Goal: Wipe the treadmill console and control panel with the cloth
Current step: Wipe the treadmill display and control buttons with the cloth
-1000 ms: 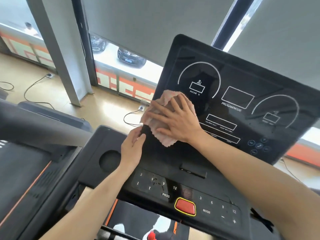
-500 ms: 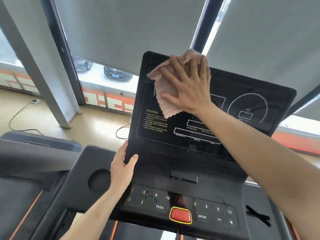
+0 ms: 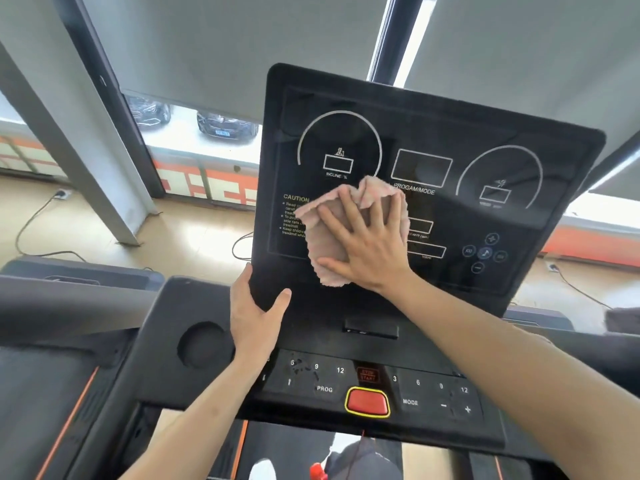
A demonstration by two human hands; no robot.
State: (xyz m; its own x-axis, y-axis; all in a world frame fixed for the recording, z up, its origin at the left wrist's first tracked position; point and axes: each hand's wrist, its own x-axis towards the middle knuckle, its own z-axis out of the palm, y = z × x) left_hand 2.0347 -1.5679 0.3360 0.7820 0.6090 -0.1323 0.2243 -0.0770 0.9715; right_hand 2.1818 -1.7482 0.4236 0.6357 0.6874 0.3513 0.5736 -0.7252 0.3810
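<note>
Cloth: pink cloth (image 3: 323, 249) is flat on the console (image 3: 433, 126) face, straight above the red button (image 3: 367, 401) and well clear of it.
Right hand: the right hand (image 3: 372, 252) lies on top with fingers spread wide and straight. It presses the cloth to the glass and does not pinch it.
Left hand: the left hand (image 3: 254, 313), up and left of the red button, braces the console's lower corner. Its fingers lie along the edge, the thumb is out on the face, and it holds nothing.
Key relation: the cloth sits right under the right palm, bunched, with its long side running up and away from the red button. Most of the bare console face lies above and right of the button, so a sweep that way looks likely.
Nearer hand: the right hand is on the cloth, and the left is just beside it.
Surface: glossy black and tilted back. The control panel (image 3: 426, 393) flanks the red button, and pale smears (image 3: 304, 368) show just left of it.
Room: grey blinds (image 3: 214, 46) hang far above the red button, with wood floor (image 3: 194, 244) up and left.
</note>
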